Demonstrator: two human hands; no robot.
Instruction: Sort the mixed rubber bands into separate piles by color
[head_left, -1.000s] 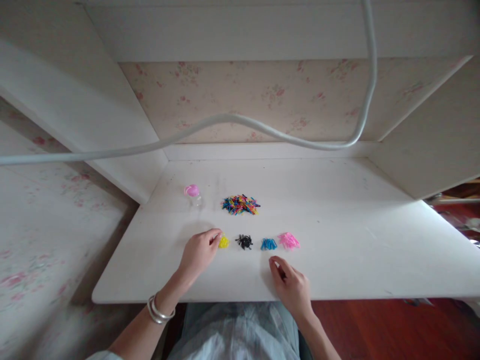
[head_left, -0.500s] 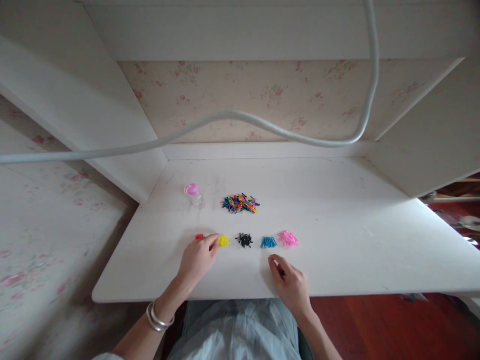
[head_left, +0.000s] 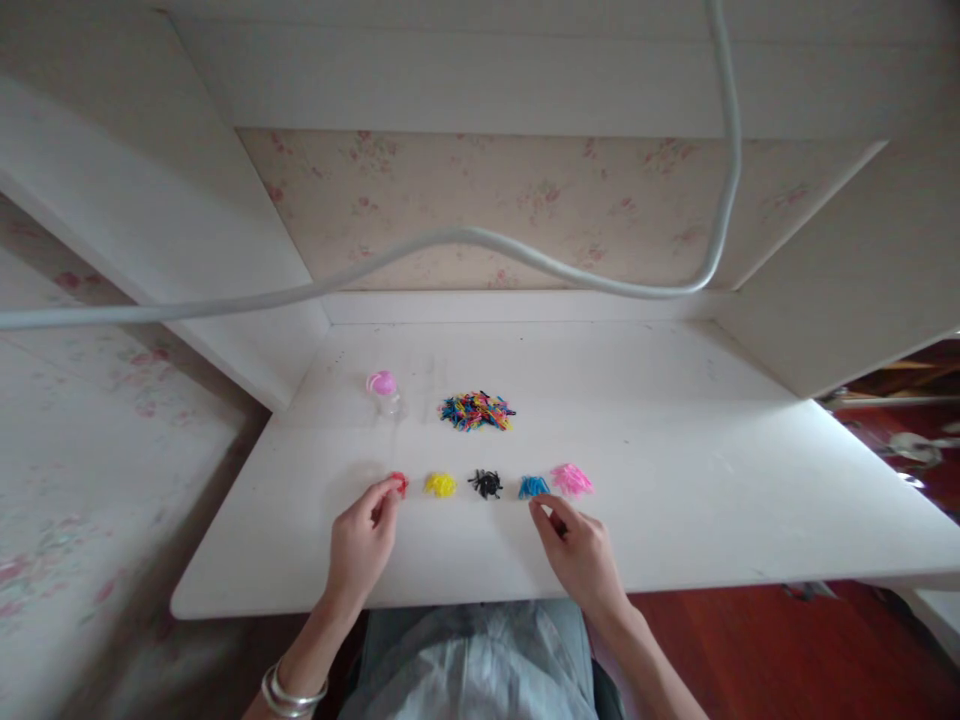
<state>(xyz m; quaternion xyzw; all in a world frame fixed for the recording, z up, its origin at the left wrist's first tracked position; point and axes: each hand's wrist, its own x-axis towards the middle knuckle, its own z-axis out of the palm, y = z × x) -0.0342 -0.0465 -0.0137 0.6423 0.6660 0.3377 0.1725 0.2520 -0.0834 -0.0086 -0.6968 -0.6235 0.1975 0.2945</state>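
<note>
The fingertips of my left hand (head_left: 363,540) are pinched together at the left edge of a small pile of red bands (head_left: 401,483). Whatever lies between those fingers is too small to make out. My right hand (head_left: 582,556) is also closed in a pinch, its fingertips at the near side of a pile of blue bands (head_left: 533,487); its contents cannot be told. Yellow bands (head_left: 440,485) and black bands (head_left: 487,485) lie between the hands. A pile of pink bands (head_left: 572,479) sits just beyond my right hand.
Farther back on the white desk (head_left: 675,500) lies a larger heap of mixed-colour bands (head_left: 477,411). Left of it is a small clear container (head_left: 389,403) with a pink lid (head_left: 382,383). A thick white cable (head_left: 465,237) crosses the view above the desk.
My left hand has moved left from the yellow pile to the red one. My right hand has shifted slightly forward, up to the blue pile. The view has tilted a little.
</note>
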